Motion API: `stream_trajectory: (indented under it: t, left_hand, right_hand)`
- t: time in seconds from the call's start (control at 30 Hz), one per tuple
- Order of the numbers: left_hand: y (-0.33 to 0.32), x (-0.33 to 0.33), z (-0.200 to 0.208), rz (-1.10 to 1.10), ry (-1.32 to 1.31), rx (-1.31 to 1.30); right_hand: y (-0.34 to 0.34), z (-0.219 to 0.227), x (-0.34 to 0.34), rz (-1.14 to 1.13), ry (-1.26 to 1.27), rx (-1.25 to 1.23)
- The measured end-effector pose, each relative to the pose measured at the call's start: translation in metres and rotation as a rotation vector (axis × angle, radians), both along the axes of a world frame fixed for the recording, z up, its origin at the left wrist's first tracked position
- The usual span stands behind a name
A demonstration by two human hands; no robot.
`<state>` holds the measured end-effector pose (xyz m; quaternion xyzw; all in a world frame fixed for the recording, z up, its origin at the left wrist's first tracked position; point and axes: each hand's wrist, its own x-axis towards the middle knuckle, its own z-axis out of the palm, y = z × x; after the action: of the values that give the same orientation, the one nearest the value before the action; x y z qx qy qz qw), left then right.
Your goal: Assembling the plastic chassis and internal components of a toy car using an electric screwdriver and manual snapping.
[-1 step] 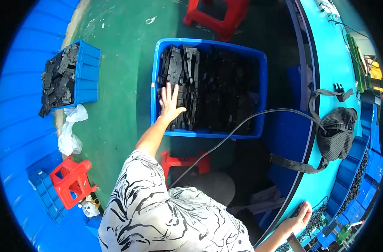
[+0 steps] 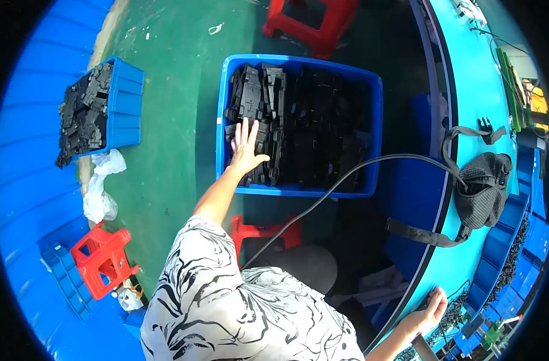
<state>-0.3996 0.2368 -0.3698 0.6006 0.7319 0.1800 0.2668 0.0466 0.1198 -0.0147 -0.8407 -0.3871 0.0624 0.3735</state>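
Change: L hand [image 2: 246, 156] sits slightly further right vs. prior frame; bin contents show no visible diff. Implication: prob. a minor adj. within the same handling step. Blk parts [image 2: 248, 90] are stacked in rows inside blue bin [image 2: 286, 192], left of teal table [image 2: 458, 268]. L hand pose: arm extended far, palm down, fingers spread & released over near-left parts; contact can't be confirmed. R hand [image 2: 431, 311]: at near end of table, fingers partly curled; can't tell if grasping anything.

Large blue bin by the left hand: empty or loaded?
Loaded: black parts stand packed inside the blue bin beneath the left hand; shadow obscures how deeply.
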Motion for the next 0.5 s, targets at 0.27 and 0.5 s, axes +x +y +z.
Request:
stream_trajectory:
  t: [0.27,0.5]
  left_hand:
    - [-0.019,0.006,-0.005,0.363,0.042,-0.001]
    - [-0.005,0.024,-0.007,0.607,0.207,-0.181]
  right_hand:
    - [-0.002,-0.003,0.007,0.031,0.026,0.01]
    - [-0.004,-0.002,0.005,0.033,0.022,0.04]
